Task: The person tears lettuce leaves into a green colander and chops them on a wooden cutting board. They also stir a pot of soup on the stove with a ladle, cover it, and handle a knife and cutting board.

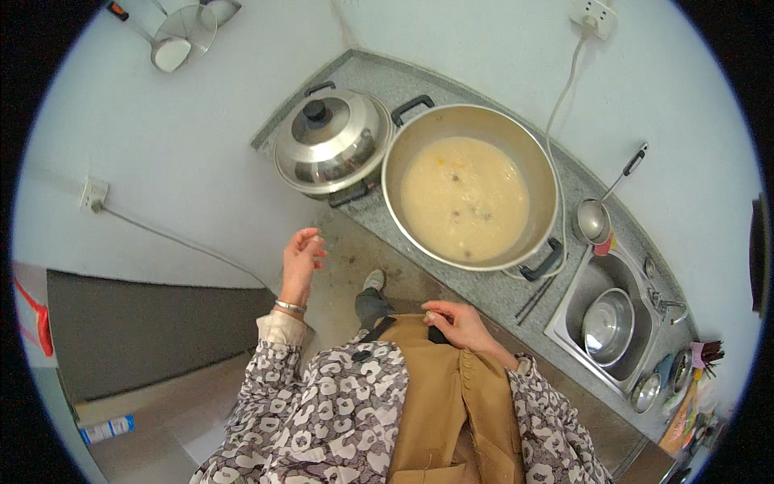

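My left hand (300,260) hangs empty over the floor, its fingers loosely bent and apart. A silver bangle (290,307) circles that wrist. My right hand (462,327) is in front of my waist, by the tan buttoned garment (435,387), with thumb and forefinger bent and nothing visible between them. Ahead on the speckled stone counter (393,227) stands a large uncovered metal pot (547,181) with black handles. Cloudy beige liquid (465,193) with a few dark bits partly fills it. Left of it is a second pot, covered by a domed steel lid (344,133) with a black knob.
A ladle (591,224) rests by the sink (571,323), which holds a metal basin (608,327). Dark chopsticks (535,299) lie near the large pot. A white power cord (559,115) drops behind that pot from a wall socket (595,17). Utensils crowd the right end.
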{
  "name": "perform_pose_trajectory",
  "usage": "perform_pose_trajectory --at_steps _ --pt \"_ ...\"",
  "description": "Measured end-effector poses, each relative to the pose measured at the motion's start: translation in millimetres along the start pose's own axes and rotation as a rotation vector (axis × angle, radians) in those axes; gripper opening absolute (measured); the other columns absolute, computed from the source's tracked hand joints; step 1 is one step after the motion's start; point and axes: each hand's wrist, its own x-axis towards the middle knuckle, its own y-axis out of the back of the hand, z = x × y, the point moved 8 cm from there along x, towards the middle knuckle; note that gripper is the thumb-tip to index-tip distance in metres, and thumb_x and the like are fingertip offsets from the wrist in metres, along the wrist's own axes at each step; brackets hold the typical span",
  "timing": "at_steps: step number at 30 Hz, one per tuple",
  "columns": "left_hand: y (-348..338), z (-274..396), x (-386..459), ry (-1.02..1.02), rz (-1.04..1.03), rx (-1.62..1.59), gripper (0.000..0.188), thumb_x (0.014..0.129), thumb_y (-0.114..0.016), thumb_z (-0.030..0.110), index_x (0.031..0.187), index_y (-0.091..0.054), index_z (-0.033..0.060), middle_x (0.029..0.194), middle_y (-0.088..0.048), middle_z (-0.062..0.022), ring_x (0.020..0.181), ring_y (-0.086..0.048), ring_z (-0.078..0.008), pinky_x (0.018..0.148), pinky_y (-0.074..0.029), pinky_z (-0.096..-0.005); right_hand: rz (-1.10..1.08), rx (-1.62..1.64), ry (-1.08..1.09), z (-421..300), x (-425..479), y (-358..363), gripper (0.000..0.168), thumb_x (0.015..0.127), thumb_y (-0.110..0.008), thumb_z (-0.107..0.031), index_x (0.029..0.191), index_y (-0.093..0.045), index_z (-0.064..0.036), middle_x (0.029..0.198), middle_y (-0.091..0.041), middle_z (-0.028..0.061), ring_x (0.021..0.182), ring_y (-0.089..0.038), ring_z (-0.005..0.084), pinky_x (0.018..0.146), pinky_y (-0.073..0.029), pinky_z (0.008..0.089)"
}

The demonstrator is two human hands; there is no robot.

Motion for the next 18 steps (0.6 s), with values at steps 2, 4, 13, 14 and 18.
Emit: perform_pose_trajectory --at_steps 2,4,13,14,18 --pt "29.1 21.6 49.8 -0.058 0.029 0.033 0.024 0.092 -0.056 0.022 0.114 -0.056 0.0116 0.1 -0.062 -0.0008 0.077 -0.057 -0.0092 0.065 -0.043 -0.0242 -0.013 0.02 -0.027 -10.1 24.6 -14.3 0.031 0.094 -0.056 -0.02 0.119 -0.06 -0.002 0.096 -0.07 0.0105 0.086 -0.065 0.014 0.077 -0.05 0.028" --pt "47.7 48.4 105.1 -0.121 0.042 0.031 0.024 0.091 -0.056 0.018 0.113 -0.056 0.0083 0.095 -0.061 -0.0005 0.076 -0.058 -0.009 0.062 -0.044 -0.0239 -0.005 0.063 -0.059 -19.2 55.2 -26.4 0.038 0.095 -0.054 -0.022 0.127 -0.054 -0.001 0.1 -0.069 0.0108 0.09 -0.065 0.0145 0.08 -0.049 0.028" --pt "80.0 119.8 362.0 -0.368 -0.014 0.337 0.032 0.089 -0.059 0.02 0.115 -0.059 0.0012 0.102 -0.062 -0.0059 0.089 -0.058 -0.0165 0.075 -0.047 -0.0293 0.327 0.605 -0.218 -4.7 217.4 -103.5 0.067 0.095 -0.057 -0.027 0.145 -0.023 0.001 0.127 -0.054 0.014 0.111 -0.057 0.0201 0.086 -0.049 0.031" --pt "78.2 126.1 386.4 -0.372 -0.056 0.43 0.043 0.089 -0.059 0.024 0.125 -0.054 0.0006 0.11 -0.062 -0.0091 0.097 -0.058 -0.0194 0.082 -0.046 -0.0306 0.376 0.639 -0.233 -9.3 228.9 -104.1 0.068 0.094 -0.059 -0.027 0.145 -0.024 0.002 0.125 -0.055 0.0133 0.106 -0.059 0.0188 0.084 -0.05 0.0306" --pt "52.2 131.2 472.6 -0.27 -0.236 0.479 0.057 0.091 -0.058 0.031 0.138 -0.041 0.0032 0.12 -0.058 -0.0109 0.103 -0.056 -0.0219 0.085 -0.046 -0.0321 0.518 0.771 -0.25 -4.3 256.2 -104.0 0.061 0.091 -0.064 -0.027 0.136 -0.036 0.003 0.113 -0.059 0.0128 0.097 -0.061 0.018 0.078 -0.053 0.03"
